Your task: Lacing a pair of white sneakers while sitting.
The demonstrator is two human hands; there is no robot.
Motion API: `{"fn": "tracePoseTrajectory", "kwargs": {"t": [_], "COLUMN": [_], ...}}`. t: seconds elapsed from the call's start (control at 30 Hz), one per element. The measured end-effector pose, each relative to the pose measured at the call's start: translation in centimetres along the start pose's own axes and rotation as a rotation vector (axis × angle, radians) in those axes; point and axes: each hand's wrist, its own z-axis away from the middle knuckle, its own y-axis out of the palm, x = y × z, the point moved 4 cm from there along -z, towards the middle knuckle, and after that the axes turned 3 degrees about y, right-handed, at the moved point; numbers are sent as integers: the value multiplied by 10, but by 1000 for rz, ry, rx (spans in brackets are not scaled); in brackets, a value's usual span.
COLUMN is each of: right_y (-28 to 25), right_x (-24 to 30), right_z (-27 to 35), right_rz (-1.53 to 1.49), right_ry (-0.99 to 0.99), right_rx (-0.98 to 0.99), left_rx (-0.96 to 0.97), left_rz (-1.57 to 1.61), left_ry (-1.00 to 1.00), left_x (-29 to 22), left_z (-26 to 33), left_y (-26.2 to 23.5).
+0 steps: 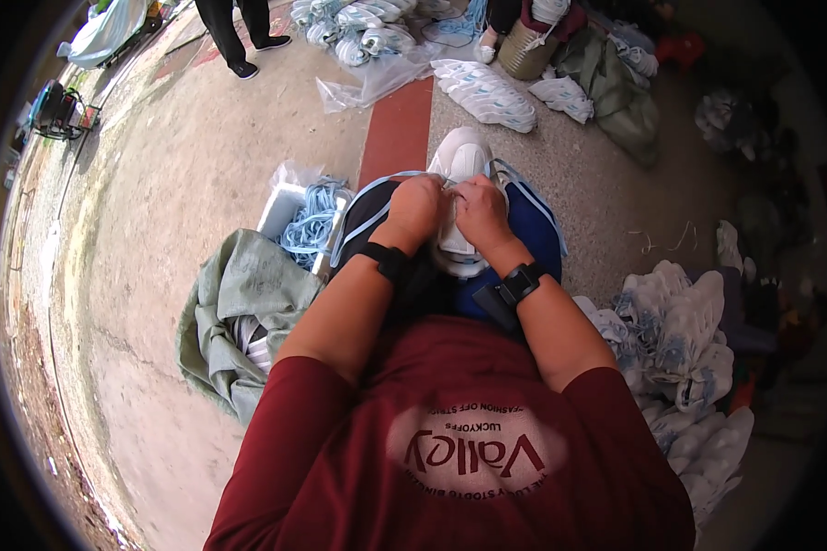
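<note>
Both hands clenched on the white shoe (459,197): left hand (417,208), right hand (480,209). Best to keep it steady on the lap, laces pulled evenly.

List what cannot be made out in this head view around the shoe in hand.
- White shoe: middle covered by left hand and right hand.
- Fingertips and grip: tucked under, unseen.
- Grey-green sack: contents mostly hidden by folds.
- Person standing at top edge: cut off above the legs.
</note>
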Motion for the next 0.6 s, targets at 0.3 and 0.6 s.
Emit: {"fn": "tracePoseTrajectory", "kwargs": {"t": [0.3,0.6], "right_y": [12,12], "right_x": [-7,11], "right_z": [-5,-10], "right_rz": [79,267], "right_ry": [-9,-88], "right_rx": [47,92], "left_rx": [105,111], "left_rz": [-69,240], "left_ry": [80,5], "left_x": [-9,23], "left_z": [-5,-6], "left_y": [0,4]}}
